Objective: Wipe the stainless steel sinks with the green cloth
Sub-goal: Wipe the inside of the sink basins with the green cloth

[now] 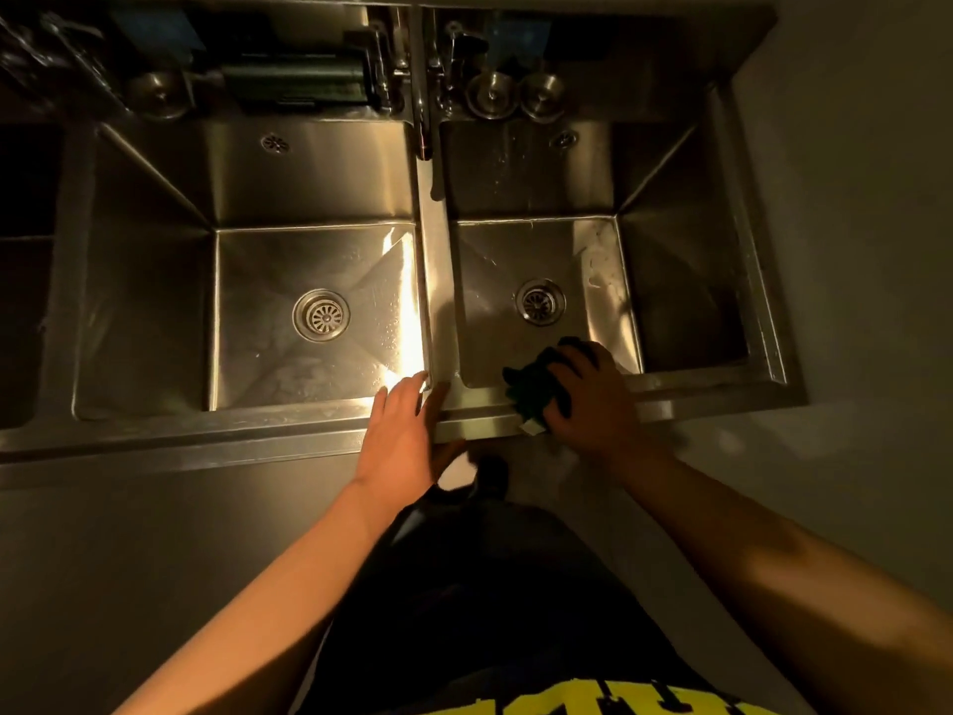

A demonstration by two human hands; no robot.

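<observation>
Two stainless steel sinks lie side by side below me: the left sink (154, 281) and the right sink (686, 281), split by a narrow steel divider (436, 281). My right hand (593, 399) presses the dark green cloth (533, 389) onto the front rim of the right sink, with the cloth bunched under my fingers and a white tag showing at its near edge. My left hand (399, 420) rests flat, fingers apart, on the front rim where the divider meets it. Each basin has a round drain in its floor.
A faucet (420, 110) hangs over the divider at the back. Metal cups (510, 95) and a dark sponge holder (296, 80) stand on the back ledge. A third basin edge (31, 281) shows at far left. A wall (851, 198) bounds the right side.
</observation>
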